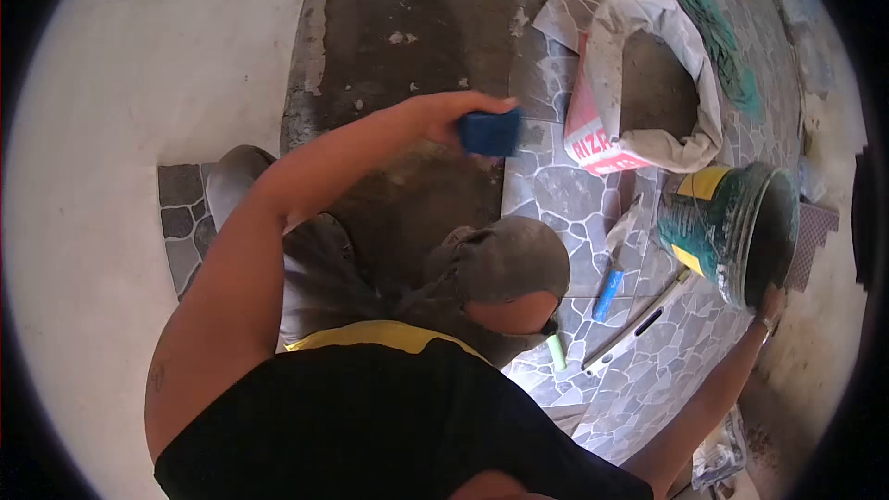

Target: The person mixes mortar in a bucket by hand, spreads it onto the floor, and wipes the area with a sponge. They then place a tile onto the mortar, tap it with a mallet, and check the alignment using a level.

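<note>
My left hand (451, 116) reaches over a bare, wet-looking cement patch (407, 46) in the tiled floor. Its fingers are wrapped round a dark blue block-shaped thing (489, 132) that resembles a sponge; I cannot tell its exact kind. On the right, my right hand (772, 304) grips the near rim of a green bucket (690, 222). The bucket is tipped toward the right, with yellow labels and grey smears on its side. Some of the right hand's fingers are hidden at the rim.
Beyond the bucket stands an opened sack (602, 130) of grey powder, with green cloth (727, 56) behind it. A blue-handled trowel (608, 292) and a spirit level (639, 319) lie on stone-patterned tiles (565, 190). A pale wall (139, 65) borders the left side.
</note>
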Available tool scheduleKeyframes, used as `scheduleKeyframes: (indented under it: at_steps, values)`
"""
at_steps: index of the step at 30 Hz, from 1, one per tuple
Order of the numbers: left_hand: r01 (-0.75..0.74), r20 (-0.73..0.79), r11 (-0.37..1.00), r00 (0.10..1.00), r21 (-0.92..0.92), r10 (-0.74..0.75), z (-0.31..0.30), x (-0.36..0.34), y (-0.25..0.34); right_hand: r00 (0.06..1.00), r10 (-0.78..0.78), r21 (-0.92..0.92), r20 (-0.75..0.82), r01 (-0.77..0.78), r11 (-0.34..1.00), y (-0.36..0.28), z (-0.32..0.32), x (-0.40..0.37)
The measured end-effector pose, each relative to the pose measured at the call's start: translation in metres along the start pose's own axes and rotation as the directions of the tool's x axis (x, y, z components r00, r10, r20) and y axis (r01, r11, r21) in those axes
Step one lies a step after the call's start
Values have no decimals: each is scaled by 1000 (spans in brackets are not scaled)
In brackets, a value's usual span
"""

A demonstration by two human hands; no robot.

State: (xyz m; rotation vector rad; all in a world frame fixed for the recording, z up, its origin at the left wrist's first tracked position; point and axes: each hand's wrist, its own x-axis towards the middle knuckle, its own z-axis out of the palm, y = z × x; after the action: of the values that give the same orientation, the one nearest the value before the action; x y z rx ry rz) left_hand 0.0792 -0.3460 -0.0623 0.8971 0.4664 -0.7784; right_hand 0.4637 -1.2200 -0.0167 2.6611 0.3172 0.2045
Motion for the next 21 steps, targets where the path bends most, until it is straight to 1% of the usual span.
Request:
scheduleKeyframes:
  at_steps: [1,2,4,5,7,8,9,10,11,12,13,15,17,19,20,21]
  values:
    - [56,-145,991,989,123,-38,-23,-12,-5,995,-96,-169,5,96,981,1,-4,-4]
    - [136,-293,963,954,234,-64,-40,-16,-7,1000,-14,-83,-10,14,996,3,4,-1]
    - [181,-373,910,927,373,-32,-84,-4,-8,987,162,98,-14,-160,982,12,27,5]
    - [205,-407,874,913,440,-9,-103,3,-6,979,205,161,-20,-199,967,3,18,1]
    - [186,-596,897,797,402,102,-118,16,13,953,301,290,-29,-280,915,-19,-7,-7]
    - [168,-675,906,722,388,154,-127,26,24,957,290,298,-6,-275,914,-20,-11,-7]
    - [18,-710,945,665,327,233,-162,44,33,961,277,307,19,-269,913,-22,-15,-8]
    - [-136,-747,954,596,269,295,-197,58,43,964,264,315,44,-264,912,-23,-18,-10]
    - [-290,-783,933,521,212,339,-221,65,49,965,257,308,57,-262,915,-22,-17,-13]
    - [-497,-891,862,338,104,303,-217,57,58,970,238,270,45,-242,932,-20,-13,-14]
    - [-688,-966,725,162,35,201,-205,40,65,977,212,213,27,-213,954,-16,-6,-17]
    - [-714,-999,700,20,9,33,-187,1,63,990,138,69,5,-139,988,-12,1,-11]
    - [-460,-978,865,-139,200,153,-253,-3,22,999,33,-100,11,-32,994,-8,4,-6]
    - [-260,-928,922,166,286,334,-235,-44,-8,995,-97,-245,4,95,965,-3,12,-5]
    - [-113,-861,937,371,329,347,-223,-61,-17,987,-156,-268,-34,141,953,4,19,-4]
    - [27,-769,923,562,385,305,-216,-75,-29,974,-213,-295,-71,183,938,6,20,-6]
